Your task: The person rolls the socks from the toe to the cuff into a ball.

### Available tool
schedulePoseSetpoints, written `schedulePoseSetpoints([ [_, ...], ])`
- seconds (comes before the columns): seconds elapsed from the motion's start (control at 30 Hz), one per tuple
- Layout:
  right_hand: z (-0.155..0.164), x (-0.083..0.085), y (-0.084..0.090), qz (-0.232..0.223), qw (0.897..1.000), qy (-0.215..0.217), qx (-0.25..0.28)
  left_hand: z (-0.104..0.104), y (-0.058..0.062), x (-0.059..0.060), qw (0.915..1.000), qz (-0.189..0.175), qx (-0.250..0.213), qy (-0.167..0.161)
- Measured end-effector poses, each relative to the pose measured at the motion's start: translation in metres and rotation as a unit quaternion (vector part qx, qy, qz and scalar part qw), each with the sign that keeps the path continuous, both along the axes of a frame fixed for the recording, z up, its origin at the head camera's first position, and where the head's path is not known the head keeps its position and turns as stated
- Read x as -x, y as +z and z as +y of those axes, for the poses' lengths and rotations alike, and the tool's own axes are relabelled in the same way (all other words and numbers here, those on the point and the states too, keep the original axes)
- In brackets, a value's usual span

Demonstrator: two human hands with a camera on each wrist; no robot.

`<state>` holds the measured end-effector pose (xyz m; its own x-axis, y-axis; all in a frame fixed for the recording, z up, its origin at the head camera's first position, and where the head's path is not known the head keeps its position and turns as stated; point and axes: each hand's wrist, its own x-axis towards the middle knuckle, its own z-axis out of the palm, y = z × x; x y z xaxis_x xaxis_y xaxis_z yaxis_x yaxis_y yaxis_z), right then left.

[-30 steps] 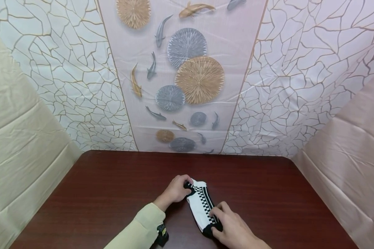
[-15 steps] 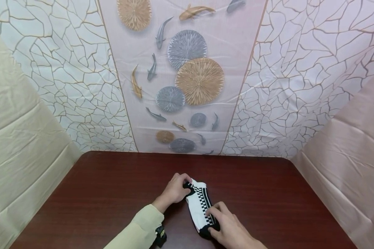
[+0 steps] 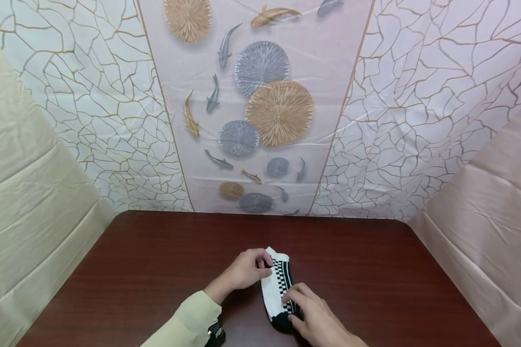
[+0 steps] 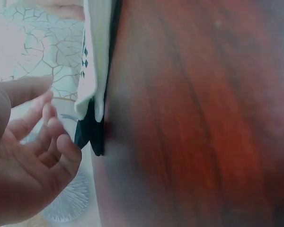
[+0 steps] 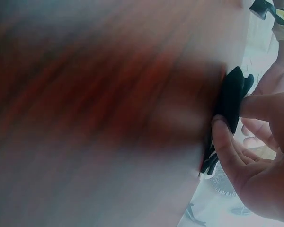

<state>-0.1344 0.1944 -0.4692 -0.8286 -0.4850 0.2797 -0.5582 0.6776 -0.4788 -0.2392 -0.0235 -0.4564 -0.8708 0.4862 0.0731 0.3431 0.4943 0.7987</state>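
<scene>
A pair of white ankle socks point(image 3: 271, 291) lies on the dark red-brown table point(image 3: 165, 250), one on the other, with black toes and heels and a checkered stripe. Two black heel tips show below the white cloth in the left wrist view. My left hand point(image 3: 244, 271) is at the far end of the socks, fingers loosely bent; in the left wrist view the hand point(image 4: 35, 158) has its fingertips right beside the heels. With thumb and fingers my right hand point(image 3: 319, 315) pinches the toe end. In the right wrist view, its digits are on both sides of the black toes point(image 5: 229, 97).
Behind the table hangs a cloth point(image 3: 260, 173) printed with round leaves and fish. Plain pale drapes stand at the left point(image 3: 39, 193) and right sides. A black wrist device point(image 3: 215, 333) sits at the left sleeve point(image 3: 188, 315).
My left hand has loosened its hold on the black heel and moved slightly nearer and over the socks. The right hand and the toe end have shifted left.
</scene>
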Motion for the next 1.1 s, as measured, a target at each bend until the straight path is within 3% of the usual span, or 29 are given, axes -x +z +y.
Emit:
schedulePoseSetpoints([
  [0.37,-0.006,0.001,-0.005,0.045,0.998,0.014,0.05,-0.004,0.004,-0.017,0.9974,0.002,-0.015,-0.07],
  [0.57,-0.009,0.004,-0.007,0.042,0.995,0.01,0.092,-0.011,0.007,-0.029,0.9932,-0.014,-0.018,-0.115],
  [0.73,-0.009,0.005,-0.007,-0.009,0.992,-0.002,0.128,-0.016,0.008,-0.04,0.9888,-0.025,-0.022,-0.146],
  [0.9,-0.009,0.006,-0.005,-0.076,0.986,-0.019,0.149,-0.021,0.009,-0.048,0.9861,-0.008,-0.015,-0.165],
  [1.1,-0.009,0.008,-0.003,-0.166,0.97,-0.038,0.171,-0.029,0.005,-0.054,0.9841,0.004,-0.011,-0.177],
])
